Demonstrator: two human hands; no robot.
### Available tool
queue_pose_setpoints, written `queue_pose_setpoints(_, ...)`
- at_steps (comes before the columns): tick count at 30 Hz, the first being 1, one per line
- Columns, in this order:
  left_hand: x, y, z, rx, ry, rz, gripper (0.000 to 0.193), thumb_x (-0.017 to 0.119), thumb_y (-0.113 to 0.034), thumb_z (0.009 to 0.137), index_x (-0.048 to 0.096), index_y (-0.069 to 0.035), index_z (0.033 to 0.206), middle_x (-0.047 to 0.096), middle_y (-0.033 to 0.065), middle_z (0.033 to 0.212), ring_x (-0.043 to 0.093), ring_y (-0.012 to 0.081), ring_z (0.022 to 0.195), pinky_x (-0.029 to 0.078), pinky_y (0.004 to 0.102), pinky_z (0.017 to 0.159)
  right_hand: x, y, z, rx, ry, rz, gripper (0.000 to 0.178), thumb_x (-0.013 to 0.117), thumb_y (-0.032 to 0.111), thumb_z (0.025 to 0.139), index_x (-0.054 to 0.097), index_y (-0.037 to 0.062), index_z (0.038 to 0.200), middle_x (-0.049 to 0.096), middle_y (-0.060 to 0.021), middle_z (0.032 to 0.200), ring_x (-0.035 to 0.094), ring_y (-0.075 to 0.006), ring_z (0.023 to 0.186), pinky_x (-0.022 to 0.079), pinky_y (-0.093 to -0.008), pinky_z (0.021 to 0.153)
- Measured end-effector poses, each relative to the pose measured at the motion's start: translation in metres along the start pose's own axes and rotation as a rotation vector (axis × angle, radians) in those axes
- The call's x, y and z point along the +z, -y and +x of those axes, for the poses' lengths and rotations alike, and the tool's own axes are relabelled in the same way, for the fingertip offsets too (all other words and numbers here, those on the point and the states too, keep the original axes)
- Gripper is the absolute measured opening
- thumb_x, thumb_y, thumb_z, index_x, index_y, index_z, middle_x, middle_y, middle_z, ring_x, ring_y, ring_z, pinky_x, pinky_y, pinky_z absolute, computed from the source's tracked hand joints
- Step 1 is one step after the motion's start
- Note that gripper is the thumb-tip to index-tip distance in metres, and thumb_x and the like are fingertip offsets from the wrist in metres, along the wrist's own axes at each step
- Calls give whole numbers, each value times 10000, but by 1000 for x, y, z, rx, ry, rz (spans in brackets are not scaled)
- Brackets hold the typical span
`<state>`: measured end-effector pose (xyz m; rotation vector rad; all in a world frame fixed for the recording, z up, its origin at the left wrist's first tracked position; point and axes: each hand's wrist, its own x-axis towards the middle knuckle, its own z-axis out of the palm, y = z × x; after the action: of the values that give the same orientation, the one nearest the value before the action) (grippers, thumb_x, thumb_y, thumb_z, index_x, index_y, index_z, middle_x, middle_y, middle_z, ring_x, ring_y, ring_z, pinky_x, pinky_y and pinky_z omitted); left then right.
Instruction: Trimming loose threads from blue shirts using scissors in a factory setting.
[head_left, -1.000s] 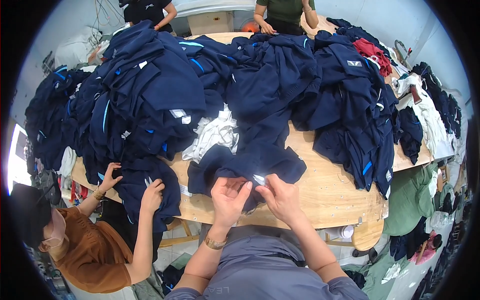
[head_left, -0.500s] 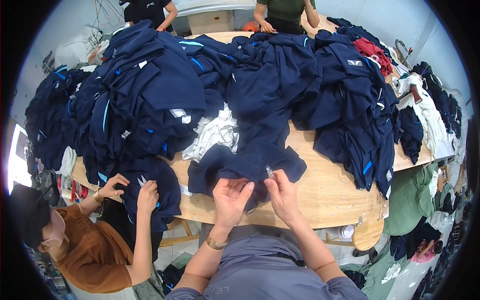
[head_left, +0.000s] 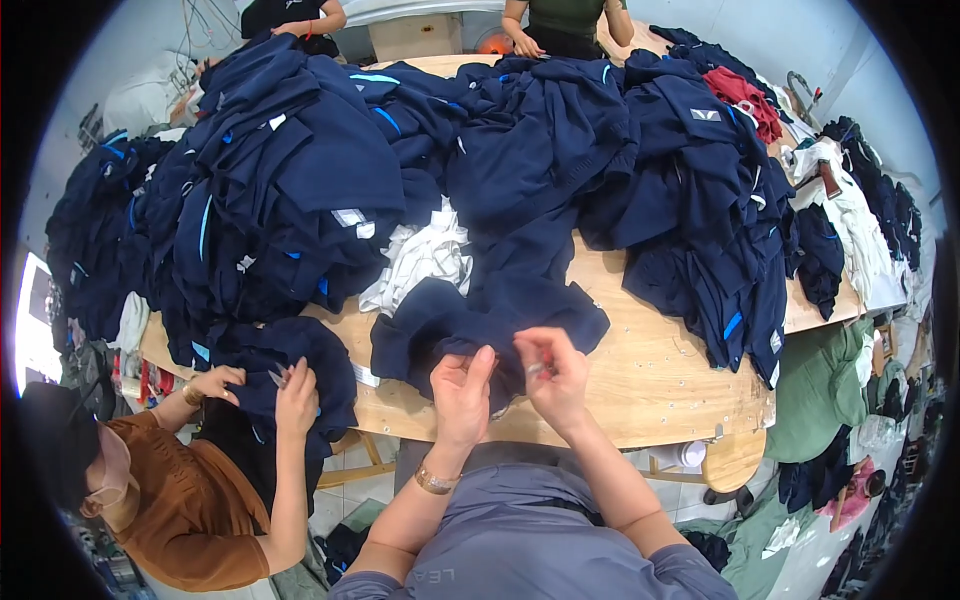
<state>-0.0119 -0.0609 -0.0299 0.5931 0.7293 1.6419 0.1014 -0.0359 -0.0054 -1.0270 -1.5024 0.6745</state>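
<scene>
Dark navy cloth, a garment [head_left: 500,310], lies spread at the table edge in front of me. My left hand [head_left: 462,398] is closed on its near edge, thumb against the fingers. Just to the right, my right hand [head_left: 556,378] is curled round small thread snips [head_left: 536,369], a bit of metal and red showing, blurred by motion. It is held over the cloth's near edge, close to my left fingertips. Whether the snips touch the cloth I cannot tell. Behind the garment sits a heap of white cloth pieces [head_left: 425,262].
Large piles of navy garments [head_left: 300,170] cover the far and left table; another navy pile [head_left: 700,200] hangs over the right side. At my left a co-worker [head_left: 180,490] handles navy cloth with snips. Two people stand across the wooden table [head_left: 640,390]. A stool [head_left: 735,470] stands below right.
My right hand has turned and shifted slightly left, its snips no longer pointing upward. My left hand stays at the cloth edge. The co-worker's hands have moved slightly on their cloth.
</scene>
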Motion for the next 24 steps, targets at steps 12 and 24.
queue_pose_setpoints(12, 1, 0, -3, 210, 23, 389, 142, 583, 26, 835, 577, 41, 976, 595, 44, 970, 535, 81, 880, 427, 214, 800, -2, -6, 6, 178, 37, 2, 179, 606, -50, 775, 563, 5, 940, 642, -72, 769, 580, -67, 658, 458, -201, 588)
queue_pose_setpoints(24, -3, -3, -3, 134, -1, 363, 55, 577, 13, 842, 566, 29, 894, 567, 11, 882, 497, 55, 809, 410, 200, 763, -4, -16, 6, 227, -15, 85, 142, 589, -34, 803, 578, -7, 942, 646, -84, 762, 557, -49, 677, 447, -198, 596)
